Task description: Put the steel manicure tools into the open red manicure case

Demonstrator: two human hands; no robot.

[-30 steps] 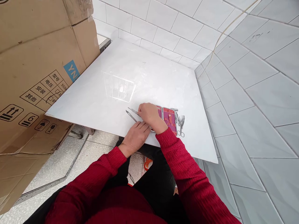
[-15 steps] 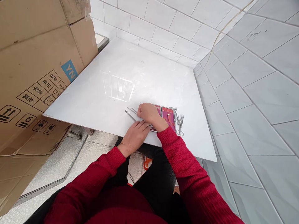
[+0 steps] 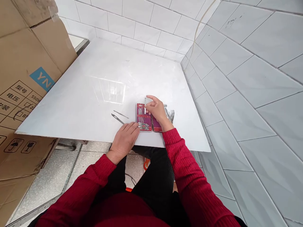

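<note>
A manicure set case (image 3: 151,126) lies unfolded on the white table, red and purple inside, with slim silver tools and nail clippers (image 3: 143,126) in its left half. My right hand (image 3: 157,110) is over the case, pinching a short, narrow silver manicure tool (image 3: 145,106) upright between thumb and fingers, index finger raised. The tool's exact kind is too small to tell. My left hand (image 3: 126,138) lies flat with fingers stretched out, fingertips at the case's lower left edge. Beside it on the table are a thin metal tool (image 3: 121,114) and a flat, hook-tipped tool (image 3: 117,118).
Several pairs of small scissors and metal tools (image 3: 170,116) lie right of the case, partly behind my right hand. A large cardboard box (image 3: 28,78) stands left of the table (image 3: 99,104). Tiled walls (image 3: 217,94) border its back and right side.
My right hand has moved rightward from the loose tools to above the case, where it pinches a narrow silver tool. The thin tool on the table is uncovered. The camera view has shifted right.
</note>
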